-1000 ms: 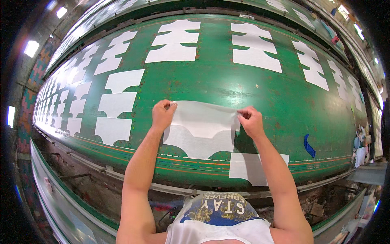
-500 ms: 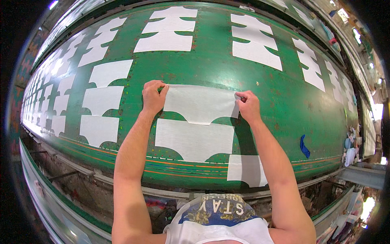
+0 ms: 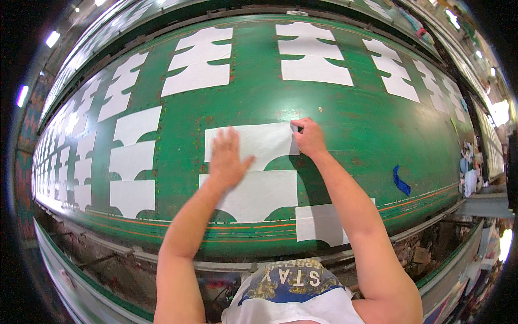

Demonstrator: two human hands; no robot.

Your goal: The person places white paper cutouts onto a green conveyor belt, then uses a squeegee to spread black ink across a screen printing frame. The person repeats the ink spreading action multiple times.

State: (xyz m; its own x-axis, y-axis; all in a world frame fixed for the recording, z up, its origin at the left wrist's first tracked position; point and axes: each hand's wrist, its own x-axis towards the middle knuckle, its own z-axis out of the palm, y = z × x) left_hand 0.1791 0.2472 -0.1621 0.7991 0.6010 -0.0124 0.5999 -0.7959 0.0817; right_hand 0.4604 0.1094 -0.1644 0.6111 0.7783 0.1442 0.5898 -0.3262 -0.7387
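Observation:
A white cut fabric panel [image 3: 268, 143] lies on the long green table [image 3: 356, 178] in front of me. My left hand [image 3: 227, 160] rests flat on its left part, fingers stretched out and slightly blurred, covering some of the cloth. At the far right corner of this panel, my right hand [image 3: 310, 138] pinches the fabric between thumb and fingers. Another white panel [image 3: 256, 195] lies just nearer to me, its curved cutouts facing my side. By the near edge sits a further piece of white fabric [image 3: 318, 224], partly behind my right forearm.
White panels in columns lie to the left [image 3: 133, 159] and along the far side [image 3: 315, 71]. A crumpled blue strip [image 3: 401, 181] is on the table at right. Orange lines [image 3: 237, 229] run along the near edge. Rags [image 3: 470, 181] hang at the right end.
My left hand has let go of the panel's far left corner and moved onto the cloth, fingers now flat. The right hand keeps its pinch on the right corner. The view has shifted slightly.

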